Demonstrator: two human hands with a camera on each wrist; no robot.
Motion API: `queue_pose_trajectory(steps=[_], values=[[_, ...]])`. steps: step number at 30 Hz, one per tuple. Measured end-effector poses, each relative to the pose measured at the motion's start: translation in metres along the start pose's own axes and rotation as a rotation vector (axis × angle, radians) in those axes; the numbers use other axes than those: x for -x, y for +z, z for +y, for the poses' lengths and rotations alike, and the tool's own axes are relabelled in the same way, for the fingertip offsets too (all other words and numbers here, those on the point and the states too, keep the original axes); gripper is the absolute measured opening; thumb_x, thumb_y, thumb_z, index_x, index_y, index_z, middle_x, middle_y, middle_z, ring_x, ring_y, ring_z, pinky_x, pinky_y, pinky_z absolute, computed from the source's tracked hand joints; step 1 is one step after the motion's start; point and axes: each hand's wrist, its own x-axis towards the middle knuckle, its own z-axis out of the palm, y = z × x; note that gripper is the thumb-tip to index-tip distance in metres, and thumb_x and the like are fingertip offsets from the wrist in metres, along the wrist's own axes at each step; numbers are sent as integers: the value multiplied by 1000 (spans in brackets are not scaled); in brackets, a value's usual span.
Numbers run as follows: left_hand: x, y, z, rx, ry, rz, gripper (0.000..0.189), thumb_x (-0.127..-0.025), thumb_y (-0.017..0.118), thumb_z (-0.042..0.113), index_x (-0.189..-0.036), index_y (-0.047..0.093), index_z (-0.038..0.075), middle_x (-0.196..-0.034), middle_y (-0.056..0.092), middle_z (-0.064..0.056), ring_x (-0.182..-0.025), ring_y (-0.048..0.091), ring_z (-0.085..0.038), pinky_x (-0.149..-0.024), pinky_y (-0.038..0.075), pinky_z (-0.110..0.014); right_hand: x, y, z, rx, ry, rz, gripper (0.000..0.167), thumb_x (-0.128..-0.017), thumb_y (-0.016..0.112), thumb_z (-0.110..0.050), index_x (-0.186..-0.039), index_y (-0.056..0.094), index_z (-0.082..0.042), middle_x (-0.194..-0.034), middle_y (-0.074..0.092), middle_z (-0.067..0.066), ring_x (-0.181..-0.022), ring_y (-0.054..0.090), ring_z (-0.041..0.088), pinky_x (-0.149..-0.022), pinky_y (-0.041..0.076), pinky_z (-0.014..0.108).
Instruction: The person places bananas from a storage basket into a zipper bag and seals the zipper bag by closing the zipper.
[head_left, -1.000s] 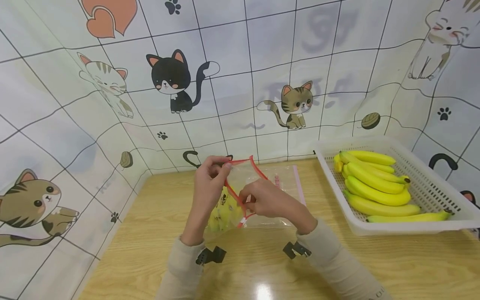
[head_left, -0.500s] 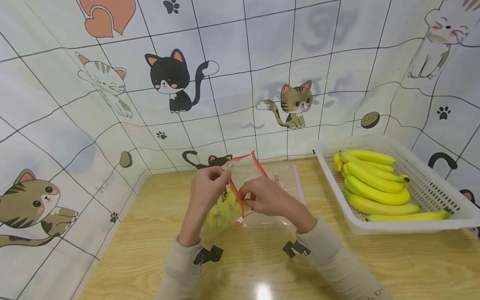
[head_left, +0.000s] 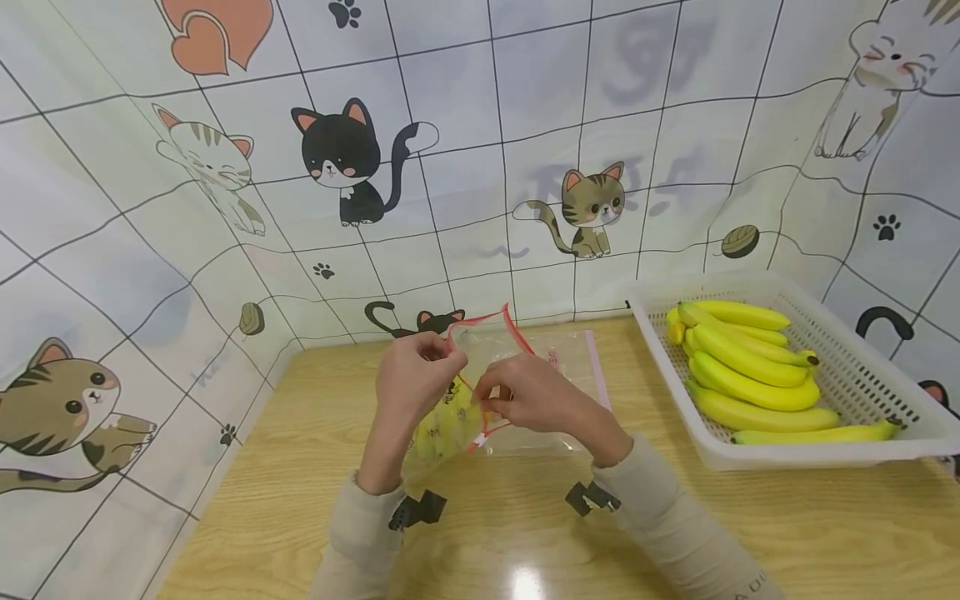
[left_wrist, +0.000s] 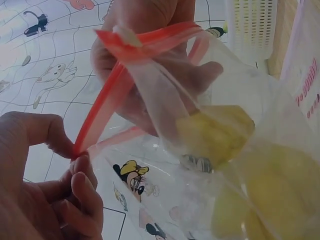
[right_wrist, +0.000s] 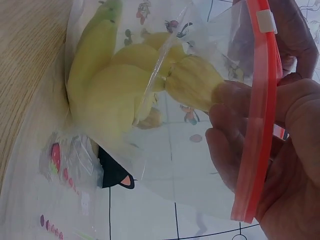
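Observation:
A clear zip bag (head_left: 446, 437) with a red zip band and cartoon prints stands with its mouth gaping to the right. Inside it lie yellow bananas (right_wrist: 107, 92), their crown (right_wrist: 192, 82) nearest the mouth. My left hand (head_left: 408, 375) pinches the red band (left_wrist: 102, 112) between thumb and forefinger. At the near side of the mouth, my right hand (head_left: 528, 392) grips the bag's edge, with curled fingers showing through the film beside the crown. A white slider (right_wrist: 266, 21) sits at one end of the band. Some right fingertips are partly hidden behind film and bananas.
A white plastic basket (head_left: 712, 457) with several loose bananas (head_left: 750, 358) stands to the right. Another clear bag (head_left: 573, 437) with a pink edge lies on the wooden table (head_left: 277, 500) behind my right hand. A cat-print covering (head_left: 465, 192) rises behind the table.
My left hand has moved slightly left and toward me, shifting its hold along the red band. The mouth's far corner has risen a little. My right hand has barely moved.

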Motion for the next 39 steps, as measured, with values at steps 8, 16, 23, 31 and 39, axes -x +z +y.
queue_pose_trajectory(steps=[8, 16, 23, 31, 39], values=[[-3, 0, 1, 25, -33, 87, 29, -95, 54, 25, -68, 59, 14, -56, 44, 3, -51, 41, -19, -48, 26, -29, -1, 1, 1, -40, 16, -12, 10, -90, 77, -7, -95, 81, -15, -92, 78, -2, -72, 66, 4, -70, 54, 20], [-2, -1, 2, -108, -16, -2, 24, -90, 60, 27, -70, 68, 16, -58, 59, 3, -50, 50, -17, -47, 31, -28, -1, 0, 1, -49, 6, -33, 10, -91, 76, -7, -95, 81, -15, -94, 78, -3, -71, 65, 3, -70, 53, 20], [-2, -2, 1, 28, -1, -80, 24, -93, 55, 23, -74, 65, 12, -60, 60, -1, -46, 49, -15, -45, 36, -26, -1, -1, 0, -59, 7, -49, 9, -90, 77, -7, -95, 81, -14, -94, 78, -3, -71, 63, 2, -68, 52, 18], [-4, 1, -1, 136, 2, -46, 40, -105, 58, 37, -76, 62, 10, -64, 60, -6, -47, 51, -17, -47, 38, -28, -1, 0, 1, -66, 5, -73, 6, -90, 79, -9, -93, 81, -14, -89, 77, -5, -69, 61, 0, -67, 51, 18], [-2, 3, 2, 267, -16, -59, 42, -105, 58, 34, -72, 59, 8, -57, 53, -2, -51, 51, -28, -44, 33, -25, -1, 2, 3, -64, 3, -101, 9, -89, 80, -7, -91, 82, -15, -85, 76, -7, -66, 60, -2, -66, 52, 18]])
